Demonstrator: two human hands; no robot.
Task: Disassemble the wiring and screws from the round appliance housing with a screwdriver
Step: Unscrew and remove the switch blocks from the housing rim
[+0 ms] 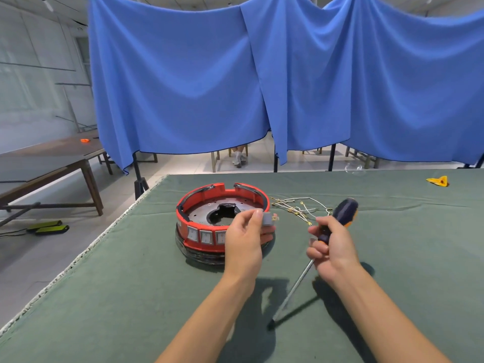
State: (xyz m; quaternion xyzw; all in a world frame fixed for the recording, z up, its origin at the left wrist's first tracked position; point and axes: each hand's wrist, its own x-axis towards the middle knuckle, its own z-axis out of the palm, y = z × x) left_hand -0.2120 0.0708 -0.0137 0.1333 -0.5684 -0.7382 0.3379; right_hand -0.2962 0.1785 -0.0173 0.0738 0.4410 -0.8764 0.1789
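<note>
Red plastic is ringing the round appliance housing (222, 221), which is sitting on the green cloth of the table (392, 258), toward its left side, with a row of rocker switches (205, 237) facing us. We are pinching a small grey component (267, 219) with our left hand (245, 238), thumb and fingers curled around it, right above the housing's near-right rim. Our right hand (331, 248) is gripping the screwdriver (327, 239) by its dark blue and orange handle, fingers wrapped tight around it, to the right of the housing and apart from it. The tool's long axis is running diagonally, handle up and away from us, steel shaft slanting down toward us and to the left, so the tip is pointing away from the housing; we judge the tool would need turning round before it could meet any screw inside the ring. The left hand is the nearer one to the housing. A loose bundle of pale wires (296, 208) with small terminals is lying on the cloth just right of the housing, beyond the right hand. Farther right, a yellow scrap (438, 181) is resting near the table's far edge. Behind, blue curtains (262, 74) are hanging across the room, and a wooden bench table (52, 163) is standing at left.
</note>
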